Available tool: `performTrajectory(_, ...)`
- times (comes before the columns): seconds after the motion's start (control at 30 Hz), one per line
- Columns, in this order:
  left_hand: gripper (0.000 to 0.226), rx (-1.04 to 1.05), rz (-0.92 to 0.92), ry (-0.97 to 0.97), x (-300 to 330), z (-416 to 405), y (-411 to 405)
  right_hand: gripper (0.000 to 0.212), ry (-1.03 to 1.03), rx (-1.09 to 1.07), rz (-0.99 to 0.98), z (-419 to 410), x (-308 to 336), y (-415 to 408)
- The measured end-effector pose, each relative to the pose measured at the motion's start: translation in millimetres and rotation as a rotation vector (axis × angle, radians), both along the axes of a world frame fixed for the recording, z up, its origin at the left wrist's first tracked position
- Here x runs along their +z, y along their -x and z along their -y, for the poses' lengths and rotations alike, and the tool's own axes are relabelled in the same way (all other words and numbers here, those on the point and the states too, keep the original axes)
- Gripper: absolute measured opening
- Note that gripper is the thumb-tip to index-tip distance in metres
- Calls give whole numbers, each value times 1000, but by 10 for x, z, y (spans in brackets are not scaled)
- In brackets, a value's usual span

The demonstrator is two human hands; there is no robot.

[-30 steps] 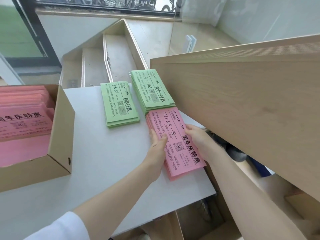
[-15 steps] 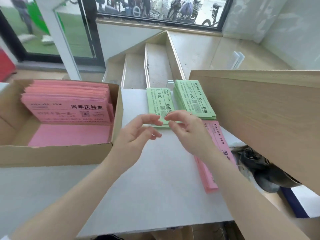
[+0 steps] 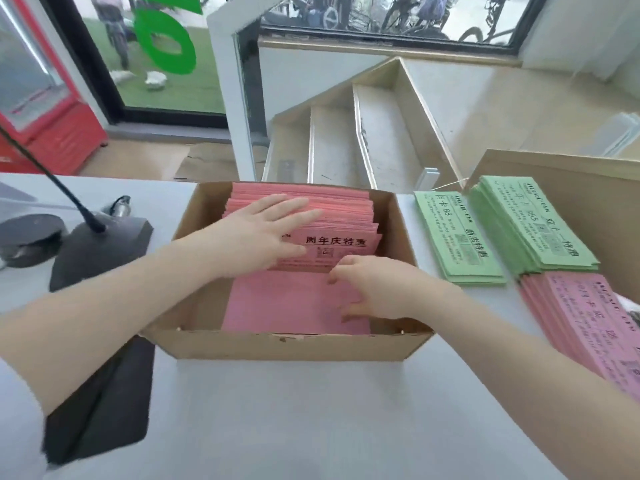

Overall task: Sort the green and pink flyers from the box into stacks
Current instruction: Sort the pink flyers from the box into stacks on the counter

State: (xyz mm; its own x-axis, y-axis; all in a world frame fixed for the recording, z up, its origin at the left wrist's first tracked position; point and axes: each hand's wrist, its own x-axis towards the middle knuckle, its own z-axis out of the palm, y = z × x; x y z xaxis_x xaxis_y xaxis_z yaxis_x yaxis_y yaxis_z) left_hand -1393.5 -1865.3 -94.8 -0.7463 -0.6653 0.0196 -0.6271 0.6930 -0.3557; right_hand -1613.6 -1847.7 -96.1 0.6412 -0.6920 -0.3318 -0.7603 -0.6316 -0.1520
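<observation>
**Q:** What has changed at the front of the frame?

**A:** Both hands have left the sorted stacks at the right and moved into the box point(image 3: 287, 348), centre frame. A second ago they squared the pink stack point(image 3: 588, 327), now lying untouched at the lower right edge. The right hand point(image 3: 377, 289) hovers over a loose pink sheet point(image 3: 287, 306) flat on the box floor, fingers loosely curled and holding nothing. The left hand point(image 3: 266, 233), just beyond it, lies flat with straight fingers on the leaning pink flyers point(image 3: 346, 223) in the far half of the box; it presses, it does not grip.

**Q:** What does that imply for the task?

**A:** Probably that one placement is finished and the next batch is being selected. Only pink shows in the box; whether green lies beneath cannot be told. Much remains to sort.

**Q:** And the finished work?

**A:** Two green stacks point(image 3: 457, 237) and point(image 3: 533, 226) lie side by side at middle right, beyond the pink stack and well apart from the hands.

**Q:** The surface and room?

**A:** A pale grey surface point(image 3: 311, 427) carries everything. At left stands a black microphone base point(image 3: 100, 247). A wooden panel point(image 3: 588, 188) rises at the right edge. Beyond are steps point(image 3: 346, 143), a red cabinet point(image 3: 52, 133) at upper left, and windows point(image 3: 398, 15) with bicycles outside.
</observation>
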Motion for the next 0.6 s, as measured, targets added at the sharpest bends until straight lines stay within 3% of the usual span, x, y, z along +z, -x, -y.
performTrajectory(0.13,71,-69,35,41,-171,229,-321,90,-2,113,-248,103,-209,-298)
performTrajectory(0.27,74,-116,-105,29,-285,334,-396,109,23,175,-376,67,-351,-467)
performTrajectory(0.6,55,-26,-244,-316,-256,401,-402,105,43,142,-322,128,-446,-509)
